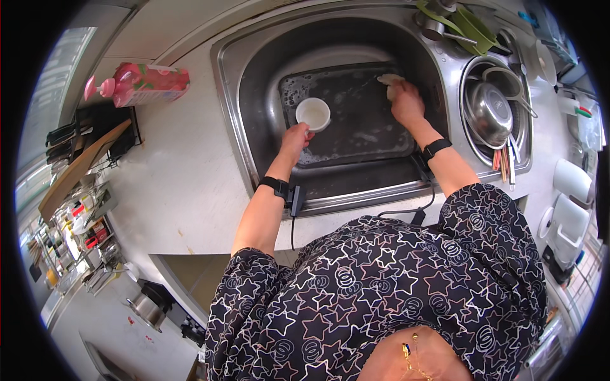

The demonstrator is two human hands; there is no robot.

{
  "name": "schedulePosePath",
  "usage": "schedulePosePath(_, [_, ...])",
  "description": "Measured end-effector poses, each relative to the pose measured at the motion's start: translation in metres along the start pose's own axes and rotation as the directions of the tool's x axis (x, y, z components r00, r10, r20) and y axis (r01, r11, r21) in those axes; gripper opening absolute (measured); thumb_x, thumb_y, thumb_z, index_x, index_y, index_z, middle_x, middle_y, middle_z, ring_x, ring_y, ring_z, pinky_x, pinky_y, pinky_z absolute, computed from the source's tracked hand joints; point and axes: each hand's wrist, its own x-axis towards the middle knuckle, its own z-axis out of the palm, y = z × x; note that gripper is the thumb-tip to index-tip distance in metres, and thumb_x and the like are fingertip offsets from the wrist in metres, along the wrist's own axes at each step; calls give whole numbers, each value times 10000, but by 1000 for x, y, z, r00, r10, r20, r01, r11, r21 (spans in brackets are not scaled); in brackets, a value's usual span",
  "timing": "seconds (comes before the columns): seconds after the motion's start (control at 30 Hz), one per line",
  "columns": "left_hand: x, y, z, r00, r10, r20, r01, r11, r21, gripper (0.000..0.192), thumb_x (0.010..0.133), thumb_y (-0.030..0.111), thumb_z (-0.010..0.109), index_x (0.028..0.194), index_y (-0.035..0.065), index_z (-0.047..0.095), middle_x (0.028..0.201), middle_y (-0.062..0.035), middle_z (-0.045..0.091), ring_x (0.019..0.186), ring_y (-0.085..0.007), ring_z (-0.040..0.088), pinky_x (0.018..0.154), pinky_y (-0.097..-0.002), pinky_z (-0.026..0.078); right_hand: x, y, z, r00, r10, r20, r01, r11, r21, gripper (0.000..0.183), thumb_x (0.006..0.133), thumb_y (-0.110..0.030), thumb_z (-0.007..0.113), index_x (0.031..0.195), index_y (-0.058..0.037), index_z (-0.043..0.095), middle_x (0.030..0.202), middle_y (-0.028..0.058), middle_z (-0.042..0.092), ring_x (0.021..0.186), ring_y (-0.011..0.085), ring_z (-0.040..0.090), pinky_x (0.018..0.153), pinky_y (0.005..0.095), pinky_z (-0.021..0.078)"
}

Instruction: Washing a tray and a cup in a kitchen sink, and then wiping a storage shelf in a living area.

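Observation:
My left hand [296, 140] grips a small white cup [313, 114] at its near side, over the left part of a dark rectangular tray [355, 143]. The cup's opening faces up, and whitish liquid or residue seems to be in it. At the tray's far right corner, my right hand [409, 105] holds a pale, crumpled cloth [391, 79], partly hidden by the fingers. The tray lies in the stainless steel sink [267, 119]. Water and soap bubbles show on its surface, mostly along the left side.
A pink pump bottle [152, 85] is on the counter at left, near a knife block [62, 135] and a wooden board [81, 171]. On the right, a small basin holds a metal bowl [493, 114], a strainer [503, 78] and chopsticks [500, 162]. A green container [472, 31] is beside the faucet [431, 26].

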Motion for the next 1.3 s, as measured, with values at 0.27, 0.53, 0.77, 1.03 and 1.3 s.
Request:
schedulePosePath(0.27, [0, -5, -9, 959, 72, -272, 36, 927, 374, 368, 788, 343, 574, 943, 9, 553, 921, -143, 586, 834, -251, 555, 756, -354, 436, -1, -3, 19, 928, 5, 372, 39, 993, -110, 592, 772, -127, 490, 1322, -61, 282, 1384, 162, 223, 1311, 312, 172, 1039, 419, 215])
schedulePosePath(0.53, [15, 1, -8, 886, 156, -437, 255, 623, 739, 368, 723, 95, 627, 1036, -26, 477, 1049, -251, 555, 998, -379, 540, 846, -426, 445, 5, -23, 39, 945, -160, 285, 205, 970, -133, 536, 715, -72, 514, 1241, -54, 415, 1318, 174, 322, 1251, 312, 295, 996, 385, 299])
schedulePosePath(0.77, [29, -15, -24, 928, 91, -362, 208, 679, 704, 337, 717, 125, 661, 996, -9, 526, 1024, -233, 573, 989, -385, 539, 834, -424, 449, -6, -79, 55, 728, -585, 358, 599, 796, 85, 657, 643, -25, 564, 1275, -117, 410, 1361, 82, 334, 1276, 283, 283, 1044, 366, 269])
schedulePosePath(1.03, [30, -10, -21, 940, 91, -328, 176, 694, 698, 371, 714, 139, 667, 1022, -2, 516, 1017, -229, 580, 986, -381, 541, 831, -422, 449, 33, 19, 24, 929, -347, 126, 369, 866, -336, 486, 682, -70, 525, 1167, -64, 495, 1216, 104, 470, 1047, 277, 469, 832, 396, 408])
schedulePosePath(1.3, [32, -16, -29, 950, 53, -309, 182, 708, 682, 395, 706, 158, 674, 1033, 3, 514, 1016, -229, 581, 991, -376, 539, 831, -421, 445, -28, -52, 30, 739, -590, 326, 611, 790, 46, 283, 673, -70, 541, 951, -86, 590, 1012, 85, 516, 921, 267, 506, 763, 366, 437])
